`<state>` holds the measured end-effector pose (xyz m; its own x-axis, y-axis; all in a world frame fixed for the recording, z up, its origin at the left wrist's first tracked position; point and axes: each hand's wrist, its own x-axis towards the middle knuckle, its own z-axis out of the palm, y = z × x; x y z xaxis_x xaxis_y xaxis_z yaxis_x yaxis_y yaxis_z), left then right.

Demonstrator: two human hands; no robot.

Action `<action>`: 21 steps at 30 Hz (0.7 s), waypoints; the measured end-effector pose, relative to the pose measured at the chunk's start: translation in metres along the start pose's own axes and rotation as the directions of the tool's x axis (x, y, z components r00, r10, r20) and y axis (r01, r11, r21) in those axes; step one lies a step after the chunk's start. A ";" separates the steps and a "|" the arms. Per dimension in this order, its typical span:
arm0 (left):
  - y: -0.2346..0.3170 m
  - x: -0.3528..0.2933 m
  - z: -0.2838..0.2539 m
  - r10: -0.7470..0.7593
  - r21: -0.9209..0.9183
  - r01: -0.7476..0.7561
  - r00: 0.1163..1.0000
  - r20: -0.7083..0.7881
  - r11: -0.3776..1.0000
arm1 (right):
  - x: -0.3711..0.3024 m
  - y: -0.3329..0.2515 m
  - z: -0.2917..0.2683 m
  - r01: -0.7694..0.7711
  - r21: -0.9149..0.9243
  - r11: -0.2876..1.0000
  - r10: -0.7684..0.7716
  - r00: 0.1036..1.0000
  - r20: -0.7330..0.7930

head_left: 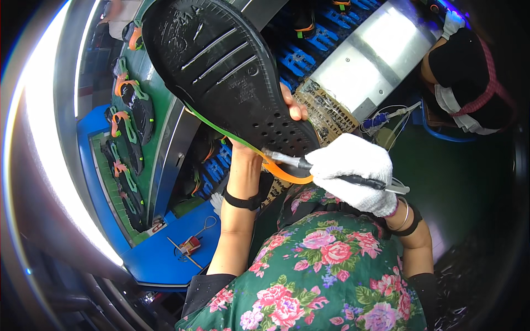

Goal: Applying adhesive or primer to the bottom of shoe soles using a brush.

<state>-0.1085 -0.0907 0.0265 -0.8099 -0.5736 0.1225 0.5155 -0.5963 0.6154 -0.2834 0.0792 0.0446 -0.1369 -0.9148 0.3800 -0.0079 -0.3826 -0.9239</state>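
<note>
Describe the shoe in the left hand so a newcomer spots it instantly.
From the flowered green clothing at the bottom, go up to the bare left hand. It holds a black shoe with an orange-and-green strip. Unlike the shoes on the green surface at left, its wide face shows three long lines and small round holes.

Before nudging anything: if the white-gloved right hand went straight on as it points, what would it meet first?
Probably the black shoe sole with round holes, beside its orange edge strip; the slim pen-like tool in the white-gloved right hand leads, though whether its tip touches is unclear.
</note>
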 end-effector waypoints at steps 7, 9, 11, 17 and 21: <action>0.001 0.001 -0.005 0.037 0.009 -0.038 0.997 0.074 0.999 | 0.001 -0.005 -0.001 0.018 -0.007 1.000 -0.018 1.000 0.006; 0.001 0.004 -0.004 0.056 0.015 -0.057 0.994 0.093 0.998 | 0.001 -0.005 -0.001 0.070 -0.091 0.993 -0.070 0.998 0.000; 0.003 0.007 -0.002 0.071 0.017 -0.073 0.992 0.108 0.997 | 0.001 -0.010 0.000 0.070 -0.121 0.990 -0.071 0.997 -0.005; 0.010 0.010 0.001 0.080 0.076 -0.089 0.991 0.111 0.993 | 0.002 -0.008 -0.008 0.088 -0.064 0.994 -0.083 0.994 0.076; 0.009 0.020 0.006 0.069 0.096 -0.082 0.989 0.132 0.992 | 0.001 -0.014 -0.009 0.171 -0.143 0.975 -0.162 0.984 0.076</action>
<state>-0.1216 -0.1040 0.0394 -0.8022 -0.5342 0.2666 0.5509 -0.4903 0.6753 -0.2924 0.0844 0.0572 -0.0580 -0.8481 0.5267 -0.1729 -0.5111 -0.8420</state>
